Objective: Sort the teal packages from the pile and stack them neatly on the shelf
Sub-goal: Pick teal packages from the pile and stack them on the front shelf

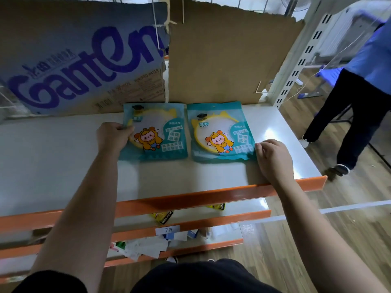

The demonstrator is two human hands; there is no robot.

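Two teal mirror packages flat on the white shelf [63, 166], side by side, each with yellow ring and cartoon figure. Left hand [113, 134] gripping left teal package [154, 132] at its left edge. Right hand [274, 157] fingers [259, 148] bent against right teal package [221, 132]; pinching or only touching, unclear.

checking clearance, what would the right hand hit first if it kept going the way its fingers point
The right teal package: the right hand points left along the shelf, and its fingertips seem to be at that package's right edge, though actual contact is unclear.
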